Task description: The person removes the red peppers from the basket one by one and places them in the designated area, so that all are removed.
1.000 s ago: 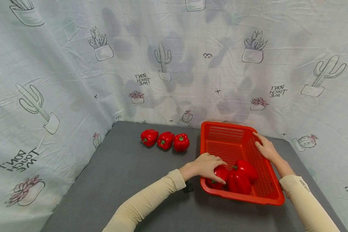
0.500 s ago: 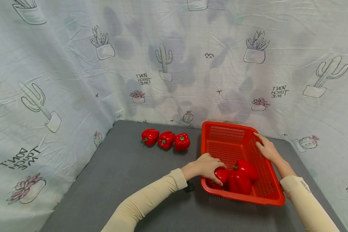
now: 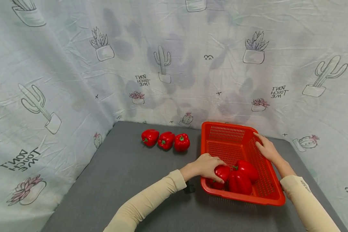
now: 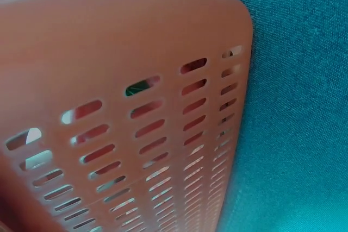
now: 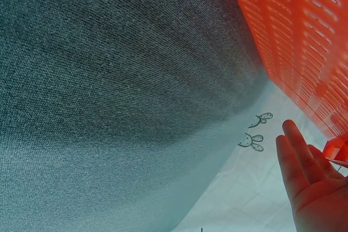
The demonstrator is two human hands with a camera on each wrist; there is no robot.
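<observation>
A red plastic basket (image 3: 226, 126) with slotted walls stands on the right of the grey table. My left hand (image 3: 207, 166) reaches over its left rim and holds a red bell pepper (image 3: 222, 172), thumb on the near side and fingers on the far side. Two more red bell peppers (image 3: 240, 183) lie beside it in the basket. At the right rim rests my right hand (image 3: 267, 149), its thumb inside the wall. The right wrist view shows straight fingers (image 5: 298, 158) outside the basket. In the left wrist view the basket wall (image 4: 119, 36) hides the left hand.
Three red bell peppers (image 3: 166, 140) stand in a row at the back of the grey table (image 3: 119, 174), left of the basket. A white curtain (image 3: 174, 64) printed with cacti hangs behind and at both sides.
The left hand's fingers close on the bell pepper, which turns slightly so its stem drops from sight. The right hand and the basket stay in place.
</observation>
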